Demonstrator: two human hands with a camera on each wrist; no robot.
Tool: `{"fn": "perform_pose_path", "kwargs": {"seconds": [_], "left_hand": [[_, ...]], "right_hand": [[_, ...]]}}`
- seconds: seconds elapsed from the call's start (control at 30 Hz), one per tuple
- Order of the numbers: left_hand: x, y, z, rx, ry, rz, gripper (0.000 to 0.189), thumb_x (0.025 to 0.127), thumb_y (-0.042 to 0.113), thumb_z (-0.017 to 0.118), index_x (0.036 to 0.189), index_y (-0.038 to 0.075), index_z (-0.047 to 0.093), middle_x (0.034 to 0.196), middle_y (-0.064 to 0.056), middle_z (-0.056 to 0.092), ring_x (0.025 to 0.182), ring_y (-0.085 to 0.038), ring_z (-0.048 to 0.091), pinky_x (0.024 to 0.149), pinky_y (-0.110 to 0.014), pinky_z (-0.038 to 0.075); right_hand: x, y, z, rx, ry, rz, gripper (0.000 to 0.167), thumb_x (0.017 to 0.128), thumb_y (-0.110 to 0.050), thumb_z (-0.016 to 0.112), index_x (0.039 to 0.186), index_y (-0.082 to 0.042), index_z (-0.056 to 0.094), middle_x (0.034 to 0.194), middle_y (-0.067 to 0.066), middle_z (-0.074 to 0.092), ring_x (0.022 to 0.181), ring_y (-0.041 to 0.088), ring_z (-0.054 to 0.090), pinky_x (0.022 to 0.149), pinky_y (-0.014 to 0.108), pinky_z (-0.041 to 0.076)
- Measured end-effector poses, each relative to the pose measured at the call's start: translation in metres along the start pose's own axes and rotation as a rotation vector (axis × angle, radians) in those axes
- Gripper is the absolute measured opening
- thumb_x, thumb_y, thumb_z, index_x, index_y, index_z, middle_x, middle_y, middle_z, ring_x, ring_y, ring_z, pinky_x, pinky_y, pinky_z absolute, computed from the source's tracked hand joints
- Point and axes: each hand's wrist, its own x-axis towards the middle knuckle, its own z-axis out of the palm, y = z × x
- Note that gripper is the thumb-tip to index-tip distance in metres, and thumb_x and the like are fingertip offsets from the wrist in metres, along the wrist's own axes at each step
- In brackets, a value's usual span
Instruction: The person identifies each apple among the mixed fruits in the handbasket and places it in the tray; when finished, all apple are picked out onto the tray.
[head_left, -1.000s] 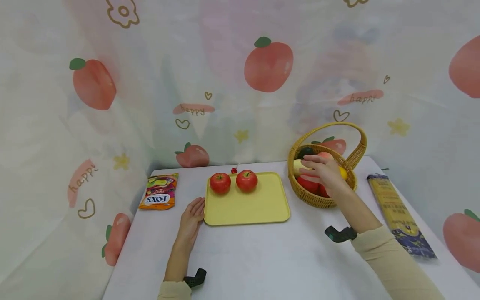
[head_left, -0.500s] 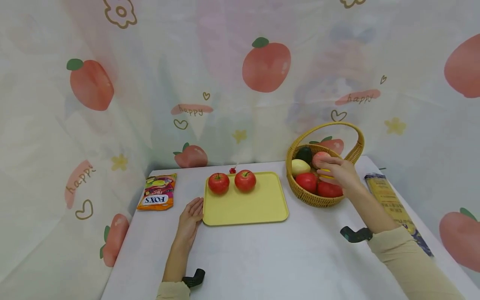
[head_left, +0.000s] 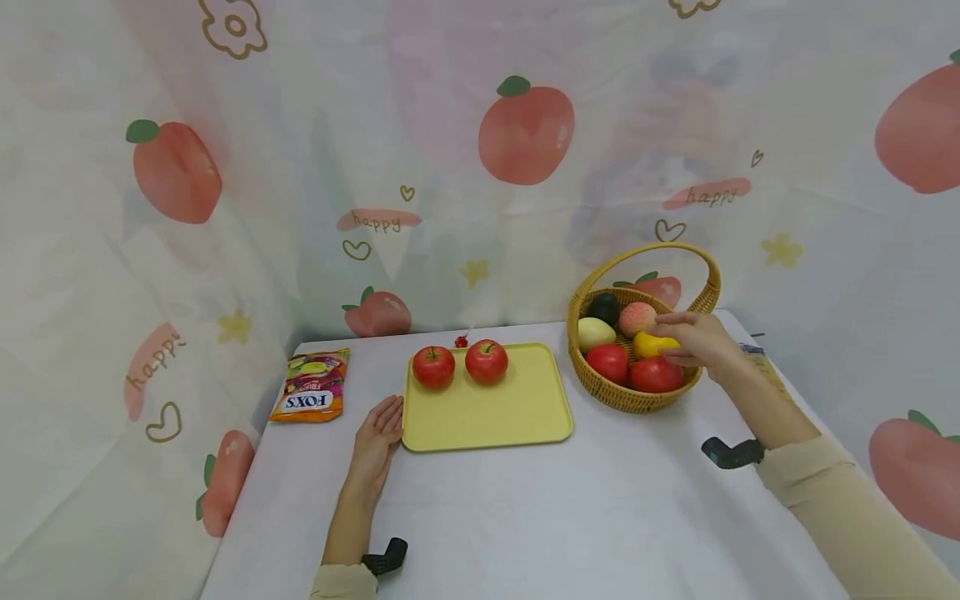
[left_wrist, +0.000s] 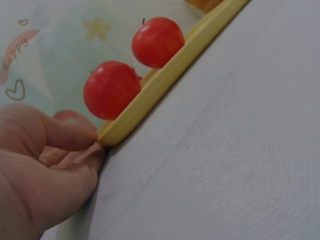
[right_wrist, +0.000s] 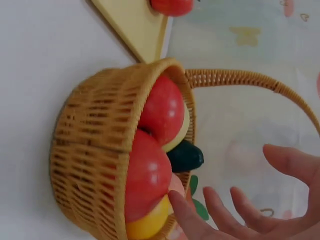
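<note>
My left hand (head_left: 377,435) is at the left edge of a yellow tray (head_left: 487,421). In the left wrist view, its thumb (left_wrist: 75,137) and fingers pinch the tray's corner. Two red apples (head_left: 433,367) sit near the tray's back edge. My right hand (head_left: 699,343) hovers over the right side of a wicker basket (head_left: 626,400), fingers spread and nothing held. In the basket lie two red fruits (head_left: 656,375), a yellow fruit (head_left: 654,343), a peach (head_left: 637,319), a pale oval fruit (head_left: 596,333) and a dark green one (head_left: 603,308).
A bag of FOX'S sweets (head_left: 311,386) lies at the table's back left. Right of the basket, a yellow and blue packet (head_left: 767,367) is mostly hidden behind the right arm. The basket's tall handle (head_left: 645,248) arches above the fruit. A patterned curtain (head_left: 450,125) hangs behind.
My right hand has moved right across the basket, uncovering the fruit. The left hand stays at the tray's edge. The whole head view has shifted slightly.
</note>
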Motion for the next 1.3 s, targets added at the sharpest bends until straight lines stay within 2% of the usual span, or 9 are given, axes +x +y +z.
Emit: {"fn": "perform_pose_path", "kwargs": {"seconds": [0.13, 0.27, 0.37, 0.53, 0.7, 0.87, 0.97, 1.13, 1.3], "left_hand": [[0.000, 0.001, -0.001, 0.003, 0.004, -0.009, 0.063, 0.101, -0.018, 0.040, 0.161, -0.003, 0.029, 0.165, -0.022, 0.035, 0.154, -0.031, 0.033, 0.122, -0.038, 0.033], [0.000, 0.001, -0.003, 0.001, 0.007, -0.012, 0.062, 0.101, -0.018, 0.040, 0.161, -0.002, 0.029, 0.165, -0.021, 0.035, 0.154, -0.031, 0.034, 0.122, -0.038, 0.033], [-0.001, 0.002, -0.004, -0.001, 0.008, -0.006, 0.062, 0.101, -0.018, 0.040, 0.160, -0.003, 0.029, 0.165, -0.023, 0.034, 0.154, -0.032, 0.033, 0.122, -0.039, 0.033], [-0.003, 0.003, -0.004, 0.005, 0.015, -0.004, 0.062, 0.100, -0.019, 0.039, 0.160, -0.004, 0.028, 0.164, -0.025, 0.034, 0.154, -0.035, 0.033, 0.122, -0.039, 0.034], [-0.003, 0.003, -0.002, 0.005, 0.018, -0.013, 0.062, 0.101, -0.019, 0.039, 0.160, -0.004, 0.029, 0.164, -0.023, 0.035, 0.153, -0.033, 0.034, 0.121, -0.038, 0.035], [-0.003, 0.002, -0.001, 0.004, 0.018, -0.008, 0.062, 0.101, -0.018, 0.039, 0.160, -0.003, 0.029, 0.164, -0.022, 0.036, 0.153, -0.032, 0.034, 0.121, -0.038, 0.035], [-0.003, 0.002, -0.001, 0.000, 0.012, -0.004, 0.062, 0.101, -0.018, 0.039, 0.160, -0.003, 0.029, 0.164, -0.023, 0.035, 0.154, -0.033, 0.034, 0.121, -0.038, 0.034], [-0.001, 0.002, 0.000, -0.001, 0.013, -0.005, 0.062, 0.101, -0.019, 0.040, 0.160, -0.003, 0.031, 0.164, -0.022, 0.036, 0.154, -0.032, 0.034, 0.122, -0.038, 0.034], [0.000, 0.001, 0.003, 0.006, 0.021, -0.009, 0.062, 0.100, -0.019, 0.040, 0.160, -0.003, 0.031, 0.164, -0.022, 0.037, 0.153, -0.033, 0.035, 0.122, -0.039, 0.034]], "right_hand": [[0.005, -0.003, -0.008, -0.155, -0.027, 0.023, 0.073, 0.104, -0.043, 0.059, 0.156, 0.004, 0.038, 0.156, 0.034, 0.035, 0.122, 0.049, 0.059, 0.105, 0.053, 0.054], [0.013, -0.006, -0.014, -0.288, -0.072, 0.035, 0.068, 0.100, -0.041, 0.065, 0.151, 0.001, 0.048, 0.146, 0.033, 0.042, 0.094, 0.037, 0.065, 0.087, 0.050, 0.062], [0.023, -0.007, -0.018, -0.325, -0.153, 0.062, 0.071, 0.098, -0.040, 0.070, 0.152, 0.000, 0.047, 0.145, 0.036, 0.040, 0.088, 0.037, 0.067, 0.083, 0.050, 0.064], [0.043, -0.005, -0.023, -0.305, -0.306, 0.135, 0.078, 0.096, -0.035, 0.074, 0.156, 0.000, 0.039, 0.153, 0.041, 0.029, 0.107, 0.051, 0.066, 0.090, 0.058, 0.061], [0.060, 0.005, -0.028, -0.261, -0.402, 0.181, 0.084, 0.094, -0.032, 0.078, 0.160, -0.003, 0.035, 0.151, 0.039, 0.036, 0.113, 0.051, 0.065, 0.093, 0.058, 0.060], [0.070, 0.020, -0.035, -0.138, -0.498, 0.203, 0.088, 0.094, -0.029, 0.078, 0.162, -0.003, 0.029, 0.159, 0.035, 0.032, 0.130, 0.060, 0.050, 0.101, 0.062, 0.054], [0.071, 0.026, -0.034, -0.107, -0.552, 0.174, 0.085, 0.097, -0.026, 0.075, 0.162, -0.001, 0.028, 0.164, 0.031, 0.028, 0.139, 0.058, 0.041, 0.106, 0.063, 0.051], [0.072, 0.029, -0.025, -0.198, -0.549, 0.070, 0.078, 0.096, -0.021, 0.076, 0.158, 0.004, 0.036, 0.162, 0.029, 0.036, 0.147, 0.048, 0.037, 0.117, 0.063, 0.039], [0.072, 0.029, -0.017, -0.353, -0.447, -0.021, 0.073, 0.092, -0.025, 0.081, 0.149, 0.007, 0.049, 0.148, 0.030, 0.054, 0.143, 0.050, 0.040, 0.121, 0.068, 0.026]]}}
